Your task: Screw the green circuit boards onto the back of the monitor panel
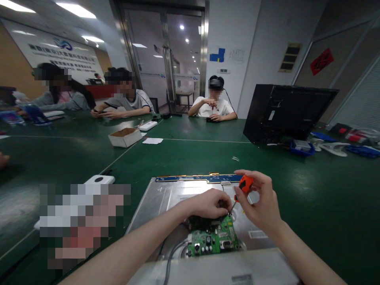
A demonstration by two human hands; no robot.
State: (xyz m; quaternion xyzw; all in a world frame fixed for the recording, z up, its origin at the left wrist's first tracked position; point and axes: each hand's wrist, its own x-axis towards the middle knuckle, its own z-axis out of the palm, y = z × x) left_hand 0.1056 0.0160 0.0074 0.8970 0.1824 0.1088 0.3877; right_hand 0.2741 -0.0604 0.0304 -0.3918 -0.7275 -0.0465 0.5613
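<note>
My right hand grips the orange and black handle of a screwdriver, whose shaft slants down to the upper corner of a green circuit board. Beside the tip, my left hand has its fingers curled and pinched close to that corner; whatever lies between them is too small to make out. The board sits on the back of a silver metal display panel, which has a narrow blue circuit strip along its far edge. A grey cable runs from the board toward me.
A black monitor stands at the right, near a blue tray. Farther left on the green table are a white open box and a white device. Several people sit around the table.
</note>
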